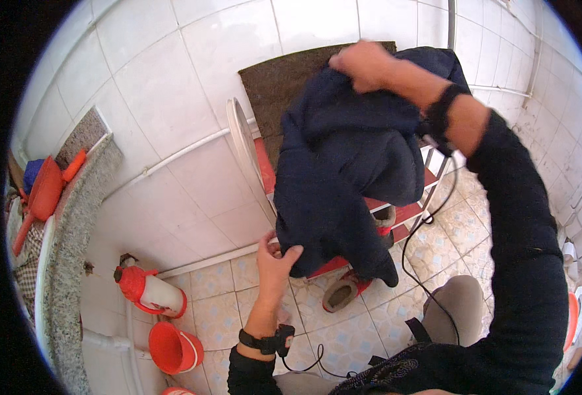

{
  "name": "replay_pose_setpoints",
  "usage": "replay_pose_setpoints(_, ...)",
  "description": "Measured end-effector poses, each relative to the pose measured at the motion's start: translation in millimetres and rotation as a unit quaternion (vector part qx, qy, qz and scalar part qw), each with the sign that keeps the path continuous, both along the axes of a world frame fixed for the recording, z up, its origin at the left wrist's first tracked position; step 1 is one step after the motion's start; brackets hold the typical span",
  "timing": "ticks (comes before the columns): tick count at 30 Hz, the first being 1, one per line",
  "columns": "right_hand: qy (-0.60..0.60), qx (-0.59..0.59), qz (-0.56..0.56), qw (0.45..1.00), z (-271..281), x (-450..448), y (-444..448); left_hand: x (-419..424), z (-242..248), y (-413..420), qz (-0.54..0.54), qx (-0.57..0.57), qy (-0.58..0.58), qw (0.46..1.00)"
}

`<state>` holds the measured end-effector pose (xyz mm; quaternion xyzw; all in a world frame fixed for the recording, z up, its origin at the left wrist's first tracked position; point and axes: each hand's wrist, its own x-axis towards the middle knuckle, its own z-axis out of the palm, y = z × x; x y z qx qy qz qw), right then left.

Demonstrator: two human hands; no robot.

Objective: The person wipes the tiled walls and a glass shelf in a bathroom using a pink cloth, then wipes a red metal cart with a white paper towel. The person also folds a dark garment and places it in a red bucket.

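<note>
A dark navy garment is draped over a shoe rack with red shelves, on whose top lies a dark brown mat. My right hand is at the garment's upper edge, fingers curled on the cloth near the mat. At the garment's lower left edge is my left hand, thumb and fingers apart; whether it pinches the cloth cannot be told. Below the hanging cloth, a red slipper with a fuzzy lining rests on the tiled floor. Both wrists wear black bands with cables.
A red and white thermos flask and a red bucket stand on the floor at left. Beyond them is a granite counter edge with a red dipper. A round pale rim leans by the tiled wall.
</note>
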<state>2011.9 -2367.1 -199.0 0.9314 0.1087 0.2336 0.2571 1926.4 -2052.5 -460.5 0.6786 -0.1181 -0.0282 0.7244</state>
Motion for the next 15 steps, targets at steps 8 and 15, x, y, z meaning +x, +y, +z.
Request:
replay_pose_setpoints(8, -0.415, 0.012, 0.049, 0.908, 51.6, -260.9, -95.8, -58.2, -3.9, -55.2, -0.296, 0.064, -0.158, 0.94)
replay_pose_setpoints(15, -0.395, 0.362, 0.015, 0.844, -51.4, -380.4, -79.8, -85.9, -72.9, -126.5, -0.465, -0.224, 0.484, 0.707)
